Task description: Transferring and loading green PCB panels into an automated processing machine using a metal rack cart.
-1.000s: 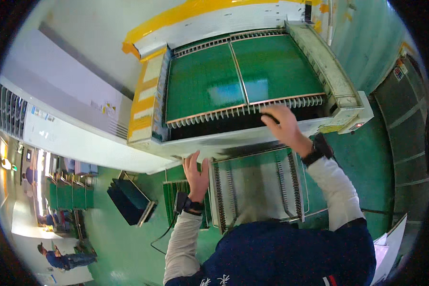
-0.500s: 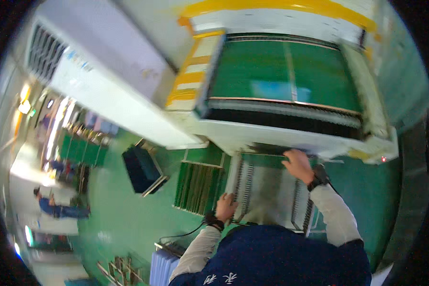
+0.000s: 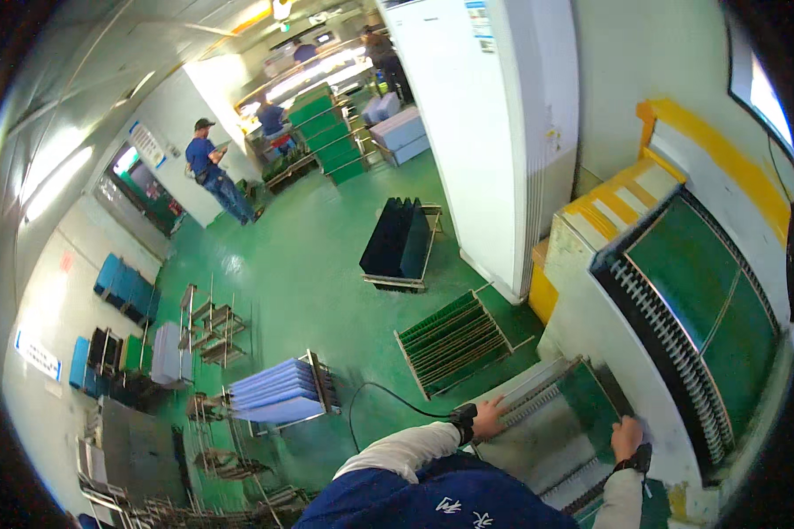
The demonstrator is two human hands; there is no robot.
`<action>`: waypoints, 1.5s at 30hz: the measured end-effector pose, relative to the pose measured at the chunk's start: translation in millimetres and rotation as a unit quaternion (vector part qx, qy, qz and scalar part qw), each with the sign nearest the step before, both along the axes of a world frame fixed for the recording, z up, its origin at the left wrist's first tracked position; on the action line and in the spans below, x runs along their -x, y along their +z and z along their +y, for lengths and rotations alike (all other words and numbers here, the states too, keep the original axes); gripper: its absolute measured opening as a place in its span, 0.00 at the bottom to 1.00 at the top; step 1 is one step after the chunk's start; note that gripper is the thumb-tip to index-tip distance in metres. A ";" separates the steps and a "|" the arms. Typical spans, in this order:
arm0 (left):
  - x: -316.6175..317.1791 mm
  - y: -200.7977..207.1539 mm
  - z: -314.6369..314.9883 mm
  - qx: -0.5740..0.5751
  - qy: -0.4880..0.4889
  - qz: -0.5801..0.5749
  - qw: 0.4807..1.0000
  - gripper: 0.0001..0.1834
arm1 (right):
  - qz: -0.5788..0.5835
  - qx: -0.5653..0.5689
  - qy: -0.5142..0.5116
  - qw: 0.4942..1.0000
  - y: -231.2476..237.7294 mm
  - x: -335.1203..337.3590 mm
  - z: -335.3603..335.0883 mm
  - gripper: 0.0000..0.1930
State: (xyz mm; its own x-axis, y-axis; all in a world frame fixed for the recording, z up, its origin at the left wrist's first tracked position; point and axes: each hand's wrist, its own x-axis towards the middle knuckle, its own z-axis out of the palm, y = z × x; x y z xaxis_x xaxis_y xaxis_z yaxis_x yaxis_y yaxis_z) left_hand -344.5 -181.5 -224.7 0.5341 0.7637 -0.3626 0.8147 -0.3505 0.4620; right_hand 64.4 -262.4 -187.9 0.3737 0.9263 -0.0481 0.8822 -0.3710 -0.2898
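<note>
Below the front of a roller machine (image 3: 734, 441) lies a flat metal rack or tray (image 3: 538, 445) with toothed side rails. A green panel (image 3: 584, 388) shows at its machine-side end. My left hand (image 3: 487, 420) rests at the near-left toothed rail, fingers stretched apart. At the panel's far right corner, my right hand (image 3: 626, 437) is closed against the dark edge; what its fingers hold is hidden. Both wrists carry black bands, and a dark cable runs from the left one. Inside the machine lie green panels (image 3: 684, 273) between toothed rollers.
Left of my left hand stands a rack of green panels (image 3: 457, 344). Farther off are a rack of black panels (image 3: 397, 242), a rack of lilac panels (image 3: 278, 390) and bare metal racks (image 3: 216, 322). A white cabinet (image 3: 468, 132) rises beside the machine. A person (image 3: 210, 167) stands far left.
My view has swung left, bringing the room into sight. The rack and machine now sit at the right. My hands stay at the rack; a green panel now shows at its machine-side end.
</note>
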 end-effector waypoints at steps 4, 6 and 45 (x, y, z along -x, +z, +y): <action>8.4 -44.4 0.6 -0.018 0.007 -0.003 1.000 0.33 | -0.021 0.026 -0.006 0.999 17.5 9.7 5.5 0.11; 3.3 -53.7 5.5 -0.019 0.005 -0.028 0.999 0.32 | -0.054 -0.020 0.030 0.998 16.4 -3.6 -6.5 0.11; -14.2 138.3 16.7 0.569 0.155 -0.305 0.748 0.19 | 0.732 -0.230 -0.370 0.523 169.5 58.3 -92.0 0.12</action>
